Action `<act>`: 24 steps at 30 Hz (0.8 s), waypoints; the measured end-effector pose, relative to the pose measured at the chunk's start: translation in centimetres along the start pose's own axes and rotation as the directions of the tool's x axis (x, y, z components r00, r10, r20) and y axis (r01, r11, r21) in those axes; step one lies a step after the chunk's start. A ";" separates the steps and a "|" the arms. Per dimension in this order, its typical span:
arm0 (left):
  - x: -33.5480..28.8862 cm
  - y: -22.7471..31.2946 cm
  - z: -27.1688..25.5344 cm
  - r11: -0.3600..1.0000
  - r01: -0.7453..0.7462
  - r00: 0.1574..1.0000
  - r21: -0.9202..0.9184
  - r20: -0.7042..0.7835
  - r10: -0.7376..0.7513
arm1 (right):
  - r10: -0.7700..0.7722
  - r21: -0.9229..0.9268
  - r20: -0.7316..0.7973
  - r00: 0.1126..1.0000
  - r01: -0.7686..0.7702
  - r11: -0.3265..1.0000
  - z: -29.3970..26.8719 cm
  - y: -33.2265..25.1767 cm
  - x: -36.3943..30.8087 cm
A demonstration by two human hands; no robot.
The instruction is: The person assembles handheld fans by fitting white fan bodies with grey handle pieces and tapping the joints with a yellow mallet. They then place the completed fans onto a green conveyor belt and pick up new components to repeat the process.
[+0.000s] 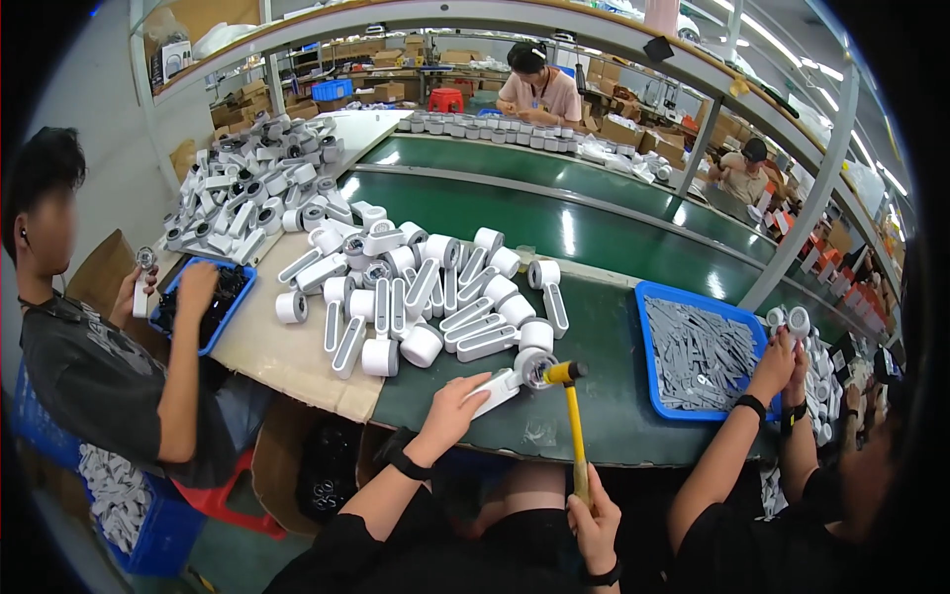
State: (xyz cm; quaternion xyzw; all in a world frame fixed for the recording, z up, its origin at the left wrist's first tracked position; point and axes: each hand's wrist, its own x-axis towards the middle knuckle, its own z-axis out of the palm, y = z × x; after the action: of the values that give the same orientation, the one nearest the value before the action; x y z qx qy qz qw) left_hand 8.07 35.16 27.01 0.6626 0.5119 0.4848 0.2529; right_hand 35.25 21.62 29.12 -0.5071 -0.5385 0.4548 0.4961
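Note:
My left hand (pixel 448 414) is closed around the handle of a white handheld fan (pixel 501 388), whose round head lies on the dark green work mat (pixel 614 421). In my right hand (pixel 595 520) is a hammer (pixel 575 426) with a yellow shaft. Its yellow and black head is over the fan's round head; whether the two touch I cannot tell. Just beyond my left hand lies a heap of similar white and grey fans (pixel 421 344), some with the round end up, others flat on their sides.
A blue tray of grey strips (pixel 645 327) stands to the right, beside a co-worker's hands (pixel 777 366). At left a person (pixel 109 356) reaches into a blue tray of black parts (pixel 240 309). A larger fan pile (pixel 228 193) lies behind. Beyond runs a green conveyor (pixel 515 213).

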 end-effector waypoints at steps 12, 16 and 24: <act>6.9 -1.9 -12.5 0.713 0.211 0.913 -0.669 -0.127 -0.388 | 0.065 0.089 -0.060 0.996 -0.059 0.994 -0.2 -0.4 -2.2; 11.5 -6.8 -15.3 0.999 0.036 0.873 -0.005 -0.487 -0.034 | 0.036 0.070 -0.052 0.998 -0.032 0.997 0.1 -0.2 -1.9; 16.0 -9.7 -16.5 0.525 0.222 0.892 0.822 -0.388 0.230 | -0.041 0.068 -0.031 0.999 0.043 0.997 -0.2 1.2 -0.7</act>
State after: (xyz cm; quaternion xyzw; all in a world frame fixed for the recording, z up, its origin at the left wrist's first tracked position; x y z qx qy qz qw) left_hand -10.92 50.60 31.74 0.5699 0.7241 0.3131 -0.2298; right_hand 35.55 21.01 27.89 -0.4851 -0.5255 0.4549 0.5306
